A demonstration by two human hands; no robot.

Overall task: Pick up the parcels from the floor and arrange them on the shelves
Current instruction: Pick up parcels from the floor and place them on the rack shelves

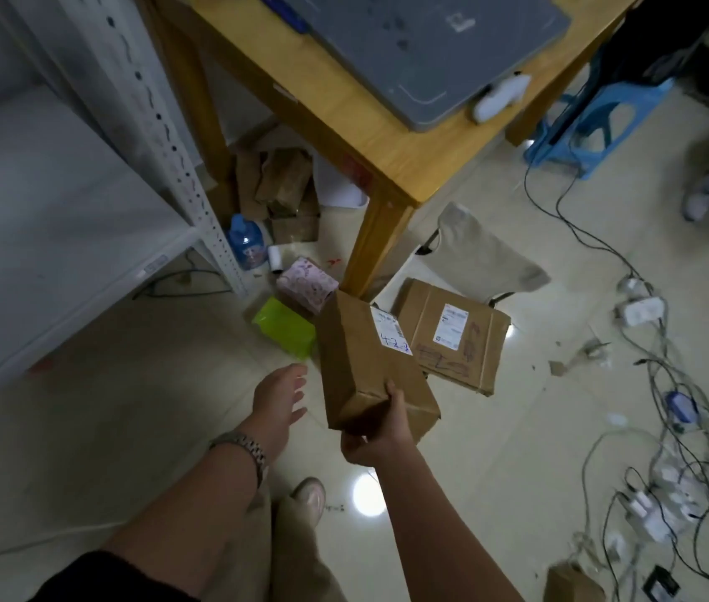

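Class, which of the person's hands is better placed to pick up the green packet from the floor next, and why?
Left. The left hand is open, holds nothing and lies close to the green packet; the right hand grips a brown box.

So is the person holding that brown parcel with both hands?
No, only the right hand grips the brown parcel at its near end; the left hand is open beside it, not touching.

Handwritten "4-2" on label (pixel 391 331) of parcel (pixel 354 367)
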